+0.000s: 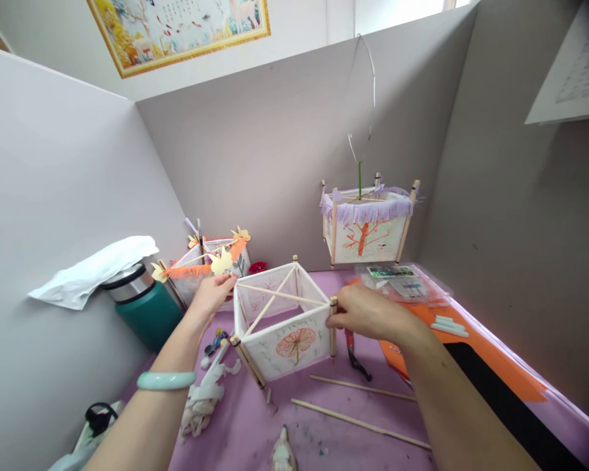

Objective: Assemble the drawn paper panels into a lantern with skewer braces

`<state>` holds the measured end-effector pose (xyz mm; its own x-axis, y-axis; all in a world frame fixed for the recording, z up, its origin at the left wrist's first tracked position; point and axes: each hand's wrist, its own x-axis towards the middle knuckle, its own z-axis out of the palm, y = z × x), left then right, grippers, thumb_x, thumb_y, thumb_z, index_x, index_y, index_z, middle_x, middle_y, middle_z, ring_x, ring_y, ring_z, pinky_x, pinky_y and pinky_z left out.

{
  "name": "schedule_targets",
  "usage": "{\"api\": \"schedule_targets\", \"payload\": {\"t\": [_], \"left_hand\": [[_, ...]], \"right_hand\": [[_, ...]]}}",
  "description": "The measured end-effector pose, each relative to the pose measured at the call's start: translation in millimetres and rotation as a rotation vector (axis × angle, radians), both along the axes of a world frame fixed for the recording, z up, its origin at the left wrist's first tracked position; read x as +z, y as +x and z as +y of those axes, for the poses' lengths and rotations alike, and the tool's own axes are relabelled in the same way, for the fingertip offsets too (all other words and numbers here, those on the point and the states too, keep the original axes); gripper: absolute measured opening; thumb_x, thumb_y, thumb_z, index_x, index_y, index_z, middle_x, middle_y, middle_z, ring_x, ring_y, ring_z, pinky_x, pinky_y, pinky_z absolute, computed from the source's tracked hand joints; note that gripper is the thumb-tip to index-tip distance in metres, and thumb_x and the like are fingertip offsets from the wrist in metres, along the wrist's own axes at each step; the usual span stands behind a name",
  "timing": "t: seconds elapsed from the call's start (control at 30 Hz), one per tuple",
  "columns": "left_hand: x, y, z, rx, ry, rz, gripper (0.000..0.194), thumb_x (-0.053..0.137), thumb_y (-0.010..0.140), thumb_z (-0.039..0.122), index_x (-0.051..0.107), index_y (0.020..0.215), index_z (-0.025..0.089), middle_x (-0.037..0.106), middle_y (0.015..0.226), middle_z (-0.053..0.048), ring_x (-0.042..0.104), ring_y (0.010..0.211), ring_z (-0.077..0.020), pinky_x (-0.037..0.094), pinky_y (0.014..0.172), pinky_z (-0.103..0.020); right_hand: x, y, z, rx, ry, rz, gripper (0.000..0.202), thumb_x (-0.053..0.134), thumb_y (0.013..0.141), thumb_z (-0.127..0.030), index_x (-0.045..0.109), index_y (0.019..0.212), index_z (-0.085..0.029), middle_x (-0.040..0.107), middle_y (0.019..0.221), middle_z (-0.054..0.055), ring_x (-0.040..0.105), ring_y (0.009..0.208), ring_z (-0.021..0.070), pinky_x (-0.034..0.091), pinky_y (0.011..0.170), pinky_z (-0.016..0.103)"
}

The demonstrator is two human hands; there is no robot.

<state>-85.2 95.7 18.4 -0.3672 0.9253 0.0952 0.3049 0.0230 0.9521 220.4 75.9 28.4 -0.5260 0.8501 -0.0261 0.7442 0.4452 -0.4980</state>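
A box-shaped paper lantern (283,350) with wooden corner posts stands between my hands on the purple tabletop. Two thin sticks cross over its open top, and an orange-and-green drawing marks its front panel. My left hand (211,297), with a pale green bangle above the wrist, has its fingers closed at the far left corner; that post is mostly hidden. The fingers of my right hand (360,311) are wrapped round the right corner post. Behind my left hand sits a second lantern (189,275) with orange fringe and yellow paper cutouts. A third lantern (368,239), purple-fringed, hangs from a wire at the back right.
Thin wooden sticks (360,424) and a glue bottle (283,453) lie in front. Red-handled pliers (356,356) rest by my right hand. A teal bottle (147,311) stands left. Orange sheets (491,353) and plastic packets (405,284) lie right. Grey partitions (255,157) enclose the table.
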Motion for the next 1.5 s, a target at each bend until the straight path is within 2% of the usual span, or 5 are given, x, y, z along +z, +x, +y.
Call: {"api": "schedule_targets", "payload": {"t": [0.3,0.73,1.0,1.2,1.5], "left_hand": [[19.8,0.1,4.2,0.002,-0.137,0.219,0.034,0.068,0.056,0.046,0.066,0.061,0.013,0.067,0.066,-0.007,0.061,0.062,-0.0187,0.048,0.054,-0.028],[16.4,-3.0,12.7,0.076,-0.102,0.519,0.022,0.064,0.056,0.030,0.052,0.040,0.019,0.045,0.036,0.002,0.048,0.046,-0.0158,0.031,0.049,-0.025],[14.4,4.5,6.1,0.089,-0.027,0.375,0.024,0.068,0.057,0.037,0.058,0.046,0.018,0.051,0.039,0.000,0.057,0.057,-0.0214,0.037,0.054,-0.027],[-17.2,17.0,-33.6,0.060,0.064,0.091,0.058,0.054,0.067,0.065,0.066,0.087,0.013,0.070,0.079,-0.009,0.065,0.078,-0.0225,0.049,0.068,-0.031],[-84.1,26.7,-75.7,0.110,0.086,-0.039,0.052,0.056,0.072,0.054,0.064,0.104,0.014,0.067,0.104,-0.012,0.064,0.091,-0.0224,0.049,0.079,-0.033]], "right_hand": [[-1.2,0.6,1.3,0.002,0.079,-0.038,0.016,0.057,0.069,-0.025,0.060,0.054,-0.018,0.057,0.052,0.000,0.046,0.047,0.0105,0.025,0.045,0.024],[2.5,1.9,-1.6,-0.004,0.028,-0.025,0.017,0.056,0.069,-0.024,0.059,0.054,-0.018,0.058,0.050,0.000,0.049,0.044,0.0104,0.026,0.043,0.023],[-4.7,5.9,4.7,0.015,-0.065,0.026,0.016,0.055,0.069,-0.025,0.060,0.056,-0.017,0.063,0.054,0.001,0.054,0.045,0.0113,0.031,0.041,0.021],[1.0,10.0,2.1,0.005,-0.042,-0.037,0.011,0.062,0.066,-0.026,0.064,0.059,-0.018,0.061,0.052,-0.001,0.055,0.049,0.0125,0.030,0.042,0.021],[-18.3,0.7,27.2,-0.163,0.199,0.026,0.013,0.054,0.074,-0.025,0.066,0.071,-0.018,0.067,0.067,0.003,0.059,0.063,0.0153,0.033,0.052,0.022]]}}
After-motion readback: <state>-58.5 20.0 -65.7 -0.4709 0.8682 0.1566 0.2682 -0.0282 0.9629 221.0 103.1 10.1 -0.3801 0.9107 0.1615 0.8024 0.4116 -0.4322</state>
